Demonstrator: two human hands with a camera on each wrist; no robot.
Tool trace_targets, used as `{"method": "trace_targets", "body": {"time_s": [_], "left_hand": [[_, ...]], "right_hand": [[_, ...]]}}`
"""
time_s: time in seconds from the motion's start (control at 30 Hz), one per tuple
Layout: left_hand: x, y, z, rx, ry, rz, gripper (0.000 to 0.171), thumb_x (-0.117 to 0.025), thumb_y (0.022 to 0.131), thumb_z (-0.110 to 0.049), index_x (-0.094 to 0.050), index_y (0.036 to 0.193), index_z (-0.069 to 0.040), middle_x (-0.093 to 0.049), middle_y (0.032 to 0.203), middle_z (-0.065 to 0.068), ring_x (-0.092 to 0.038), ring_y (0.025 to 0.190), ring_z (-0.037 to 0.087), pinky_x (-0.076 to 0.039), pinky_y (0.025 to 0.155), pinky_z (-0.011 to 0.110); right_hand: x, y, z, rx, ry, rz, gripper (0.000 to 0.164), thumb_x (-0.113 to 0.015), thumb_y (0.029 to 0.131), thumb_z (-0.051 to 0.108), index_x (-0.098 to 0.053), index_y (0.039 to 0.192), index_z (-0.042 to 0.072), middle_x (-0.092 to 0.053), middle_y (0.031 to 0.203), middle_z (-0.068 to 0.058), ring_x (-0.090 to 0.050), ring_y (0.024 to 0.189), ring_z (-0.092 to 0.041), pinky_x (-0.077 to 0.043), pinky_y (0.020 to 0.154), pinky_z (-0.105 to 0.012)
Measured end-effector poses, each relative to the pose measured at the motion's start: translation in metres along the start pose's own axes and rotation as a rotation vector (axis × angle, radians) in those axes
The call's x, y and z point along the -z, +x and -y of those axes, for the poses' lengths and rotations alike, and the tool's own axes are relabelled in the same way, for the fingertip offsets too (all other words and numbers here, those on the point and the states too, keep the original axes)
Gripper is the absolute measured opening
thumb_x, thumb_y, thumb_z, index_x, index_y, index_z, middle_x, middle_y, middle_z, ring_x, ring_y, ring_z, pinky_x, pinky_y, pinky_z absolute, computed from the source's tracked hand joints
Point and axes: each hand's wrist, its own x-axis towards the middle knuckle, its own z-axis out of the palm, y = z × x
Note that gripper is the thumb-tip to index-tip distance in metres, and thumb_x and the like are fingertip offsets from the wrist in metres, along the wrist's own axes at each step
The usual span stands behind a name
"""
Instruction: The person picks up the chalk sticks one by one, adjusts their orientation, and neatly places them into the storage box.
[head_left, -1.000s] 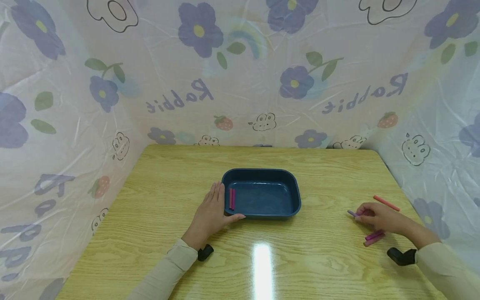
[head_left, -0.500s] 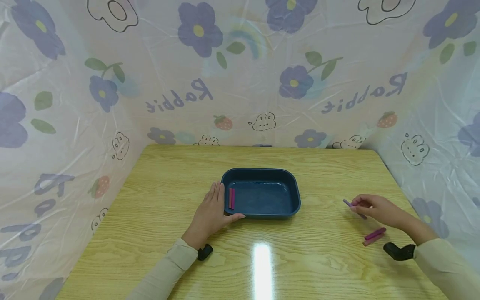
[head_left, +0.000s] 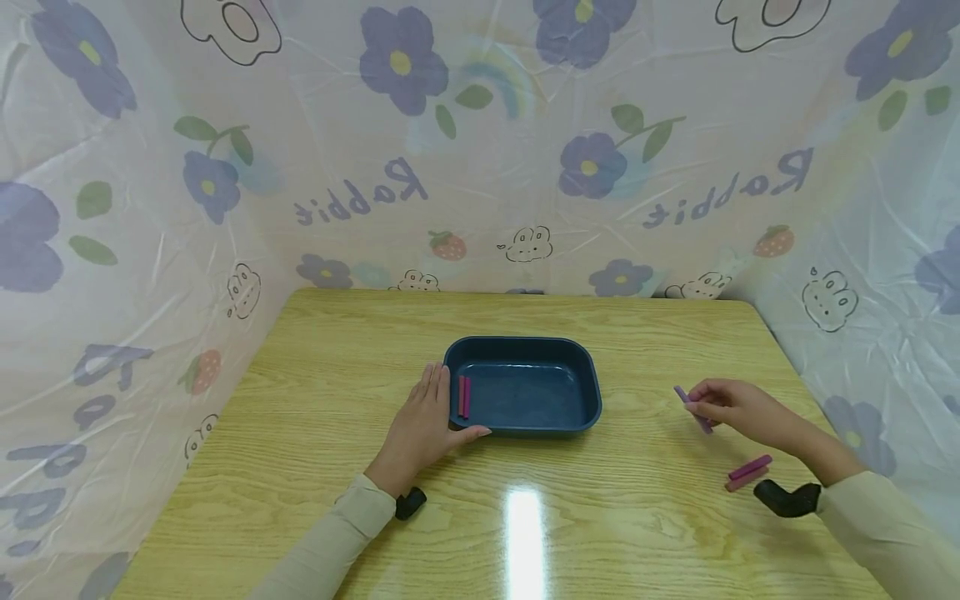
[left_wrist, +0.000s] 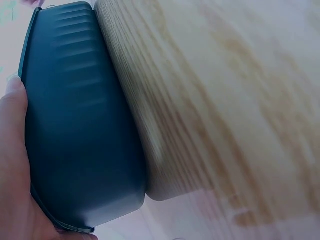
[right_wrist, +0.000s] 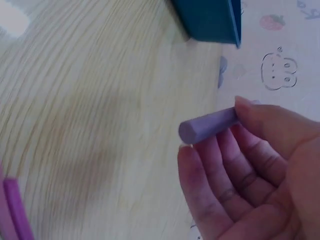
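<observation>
My right hand holds a light purple stick of chalk above the right side of the table, pinched between thumb and fingers. One flat round end of the chalk faces the camera in the right wrist view. A dark blue rectangular dish stands mid-table. Along its left end lies my left hand, fingers straight against the wall and thumb at the near rim. Inside the dish, at the left, a dusty red chalk and a magenta chalk lie side by side.
Below my right hand, another magenta chalk and a pink chalk lie together on the wood-grain table. A printed cloth hangs behind the table and along both sides. Black wrist mounts stick out near both sleeves.
My right hand has lifted the purple chalk and carried it left and away from me. The red chalk seen earlier at the right is out of sight. The left hand and dish stay put.
</observation>
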Motion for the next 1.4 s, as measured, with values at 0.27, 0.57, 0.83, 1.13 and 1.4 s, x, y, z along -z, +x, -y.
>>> {"method": "trace_targets", "body": {"time_s": [0.27, 0.57, 0.83, 1.13, 1.4], "left_hand": [[0.001, 0.001, -0.001, 0.005, 0.007, 0.012, 0.118, -0.027, 0.071, -0.088, -0.012, 0.147, 0.002, -0.013, 0.152, 0.018, -0.005, 0.141, 0.026, -0.017, 0.111, 0.041], [0.0, 0.0, -0.001, 0.013, 0.007, 0.01, 0.118, -0.027, 0.071, -0.087, -0.012, 0.147, 0.002, -0.013, 0.152, 0.018, -0.006, 0.14, 0.027, -0.017, 0.111, 0.041], [-0.002, 0.0, 0.001, 0.013, 0.001, 0.016, 0.118, -0.027, 0.071, -0.088, -0.009, 0.148, 0.001, -0.01, 0.153, 0.017, -0.004, 0.141, 0.027, -0.016, 0.111, 0.041], [-0.001, 0.001, 0.002, 0.011, 0.005, 0.018, 0.119, -0.026, 0.07, -0.088, -0.01, 0.148, 0.001, -0.013, 0.153, 0.018, -0.003, 0.141, 0.025, -0.017, 0.111, 0.041], [0.0, 0.001, 0.002, 0.015, -0.005, 0.02, 0.118, -0.028, 0.071, -0.088, -0.009, 0.148, 0.0, -0.012, 0.153, 0.017, -0.003, 0.141, 0.025, -0.017, 0.111, 0.04]], "right_hand": [[-0.006, 0.007, 0.01, 0.019, 0.147, 0.0, 0.025, -0.051, 0.097, 0.021, -0.056, 0.104, -0.003, -0.061, 0.088, -0.012, -0.062, 0.078, -0.021, -0.055, 0.071, -0.037], [-0.014, 0.02, 0.026, -0.01, 0.286, -0.029, 0.034, -0.051, 0.097, 0.026, -0.055, 0.11, -0.004, -0.061, 0.095, -0.018, -0.064, 0.085, -0.024, -0.053, 0.076, -0.04], [-0.027, 0.037, 0.042, -0.061, 0.418, -0.062, 0.042, -0.054, 0.094, 0.03, -0.053, 0.114, -0.008, -0.061, 0.098, -0.021, -0.062, 0.092, -0.035, -0.053, 0.079, -0.037], [-0.045, 0.06, 0.062, -0.051, 0.539, -0.041, 0.042, -0.055, 0.095, 0.026, -0.053, 0.115, -0.011, -0.056, 0.105, -0.028, -0.065, 0.087, -0.024, -0.053, 0.08, -0.04], [-0.068, 0.081, 0.076, -0.084, 0.558, -0.025, 0.047, -0.057, 0.093, 0.028, -0.053, 0.118, -0.012, -0.061, 0.104, -0.02, -0.065, 0.088, -0.023, -0.052, 0.081, -0.042]]}}
